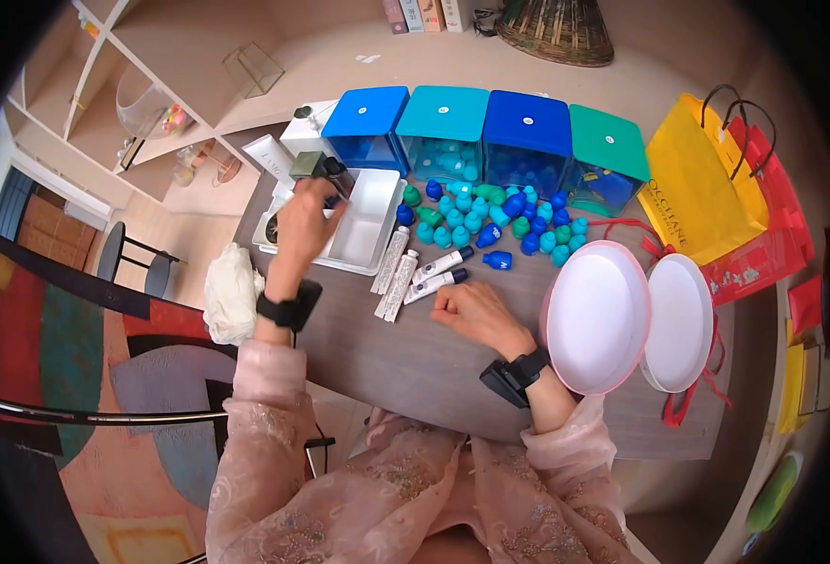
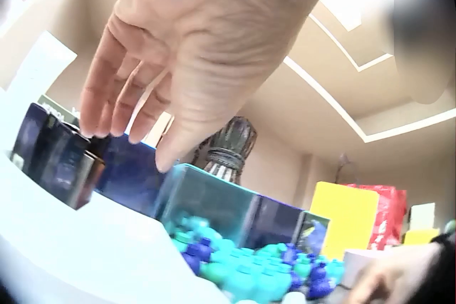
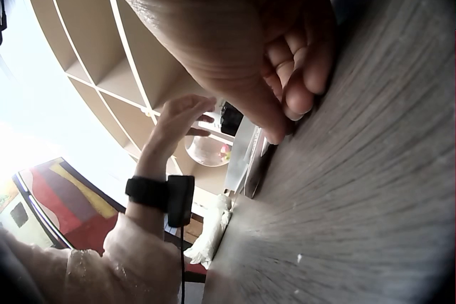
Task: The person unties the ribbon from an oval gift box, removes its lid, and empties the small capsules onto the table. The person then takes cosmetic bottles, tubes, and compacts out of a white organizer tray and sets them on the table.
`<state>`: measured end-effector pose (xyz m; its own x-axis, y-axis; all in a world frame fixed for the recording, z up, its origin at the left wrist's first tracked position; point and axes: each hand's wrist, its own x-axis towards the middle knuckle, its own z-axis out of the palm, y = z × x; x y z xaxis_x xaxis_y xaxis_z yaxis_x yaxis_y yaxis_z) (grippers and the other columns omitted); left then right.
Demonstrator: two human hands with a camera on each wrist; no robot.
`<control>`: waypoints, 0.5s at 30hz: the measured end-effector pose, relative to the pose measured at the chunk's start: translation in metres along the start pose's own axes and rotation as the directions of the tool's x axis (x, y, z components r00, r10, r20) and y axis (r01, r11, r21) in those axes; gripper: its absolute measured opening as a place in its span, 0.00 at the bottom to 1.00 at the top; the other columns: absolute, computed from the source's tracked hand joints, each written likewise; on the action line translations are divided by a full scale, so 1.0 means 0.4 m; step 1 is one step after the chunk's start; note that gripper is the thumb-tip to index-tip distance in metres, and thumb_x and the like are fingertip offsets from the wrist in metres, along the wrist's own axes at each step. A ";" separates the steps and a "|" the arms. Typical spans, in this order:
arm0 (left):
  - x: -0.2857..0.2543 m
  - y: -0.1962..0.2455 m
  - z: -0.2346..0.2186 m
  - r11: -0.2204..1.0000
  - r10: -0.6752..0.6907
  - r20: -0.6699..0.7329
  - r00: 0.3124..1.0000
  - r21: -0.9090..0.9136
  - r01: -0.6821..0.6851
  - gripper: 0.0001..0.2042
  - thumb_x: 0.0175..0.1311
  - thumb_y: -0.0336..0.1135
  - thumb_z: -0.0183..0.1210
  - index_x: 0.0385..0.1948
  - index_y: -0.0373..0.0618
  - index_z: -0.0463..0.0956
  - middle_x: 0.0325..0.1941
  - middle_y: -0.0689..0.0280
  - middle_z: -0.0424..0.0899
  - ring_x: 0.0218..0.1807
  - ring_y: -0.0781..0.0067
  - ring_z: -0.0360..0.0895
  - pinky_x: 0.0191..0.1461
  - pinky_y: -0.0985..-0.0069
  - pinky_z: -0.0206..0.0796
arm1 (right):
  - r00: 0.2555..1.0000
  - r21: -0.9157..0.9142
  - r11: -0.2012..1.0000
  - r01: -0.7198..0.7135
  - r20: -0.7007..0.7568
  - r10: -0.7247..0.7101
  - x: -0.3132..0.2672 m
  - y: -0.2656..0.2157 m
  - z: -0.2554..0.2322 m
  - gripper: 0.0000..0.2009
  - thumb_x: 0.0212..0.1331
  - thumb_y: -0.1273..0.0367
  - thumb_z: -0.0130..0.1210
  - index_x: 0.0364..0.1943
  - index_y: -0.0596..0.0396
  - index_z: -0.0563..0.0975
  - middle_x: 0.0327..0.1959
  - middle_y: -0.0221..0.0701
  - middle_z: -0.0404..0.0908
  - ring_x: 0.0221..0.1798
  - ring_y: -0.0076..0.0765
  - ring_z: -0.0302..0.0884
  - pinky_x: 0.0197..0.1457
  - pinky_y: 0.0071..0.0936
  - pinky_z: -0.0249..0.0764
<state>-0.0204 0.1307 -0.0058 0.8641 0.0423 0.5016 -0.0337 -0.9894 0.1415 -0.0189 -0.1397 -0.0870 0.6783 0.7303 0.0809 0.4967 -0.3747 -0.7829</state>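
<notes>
My left hand [image 1: 304, 226] is over the left part of a white divided tray [image 1: 375, 211]. In the left wrist view the left hand [image 2: 206, 40] has loosely bent, spread fingers beside dark glossy boxes [image 2: 60, 154]; no grip on them is visible. A dark item [image 1: 338, 177] and a green box [image 1: 308, 165] stand by its fingertips. My right hand [image 1: 479, 318] rests on the table with loosely curled fingers, holding nothing, just right of several white tubes [image 1: 398, 287]. The right wrist view shows the right hand's fingers [image 3: 298, 97] near the grey tabletop.
Several blue, teal and green bottles [image 1: 471, 221] lie before four lidded bins [image 1: 443, 117]. Two oval white containers [image 1: 598, 315] are at the right, near yellow [image 1: 702, 183] and red bags [image 1: 763, 249]. White crumpled cloth [image 1: 231, 296] sits at the left edge, a white tube [image 1: 266, 158] behind the tray.
</notes>
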 end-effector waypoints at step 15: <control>0.187 -0.115 0.114 0.921 -0.006 0.366 0.931 0.364 -0.137 0.21 0.32 0.29 0.64 0.37 0.46 0.78 0.33 0.60 0.81 0.45 0.54 0.71 0.49 0.66 0.68 | 1.000 0.026 1.000 0.016 -0.014 -0.015 -0.002 0.017 0.009 0.07 0.48 0.67 0.59 0.24 0.56 0.77 0.23 0.38 0.80 0.29 0.45 0.78 0.35 0.37 0.70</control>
<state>0.0686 0.1729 -0.0135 0.9881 -0.0055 0.1538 0.0333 -0.9681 -0.2485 -0.0181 -0.1406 -0.0945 0.6784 0.7277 0.1017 0.4933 -0.3484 -0.7970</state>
